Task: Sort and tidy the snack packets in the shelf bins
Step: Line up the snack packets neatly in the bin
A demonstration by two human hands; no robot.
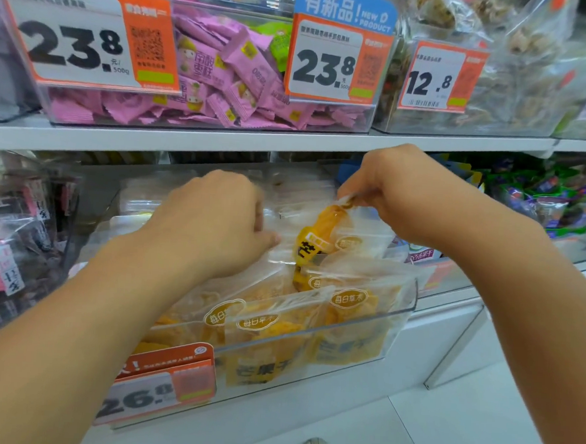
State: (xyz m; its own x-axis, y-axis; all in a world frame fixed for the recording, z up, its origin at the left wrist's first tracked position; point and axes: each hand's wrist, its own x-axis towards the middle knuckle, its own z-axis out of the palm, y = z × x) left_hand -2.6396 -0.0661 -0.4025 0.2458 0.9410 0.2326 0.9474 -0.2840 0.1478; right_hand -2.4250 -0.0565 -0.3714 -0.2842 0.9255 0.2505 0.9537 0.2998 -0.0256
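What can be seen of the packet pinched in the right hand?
The mango packet is a clear plastic pouch of orange-yellow dried fruit with a yellow label in black characters. The right hand pinches its top corner, so it hangs tilted above the clear bin of matching packets. The left hand rests just beside it.

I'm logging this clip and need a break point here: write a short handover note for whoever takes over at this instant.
Right hand: fingers pinch the top edge of one yellow mango packet, lifted above the clear front bin.
Left hand: down among the clear packets at the bin's back left; whether it grips one is hidden.
Done: several yellow packets stand behind the bin's front wall.
Left: place the lifted packet in line and straighten the rest. The pink packets in the bin above are not being handled.
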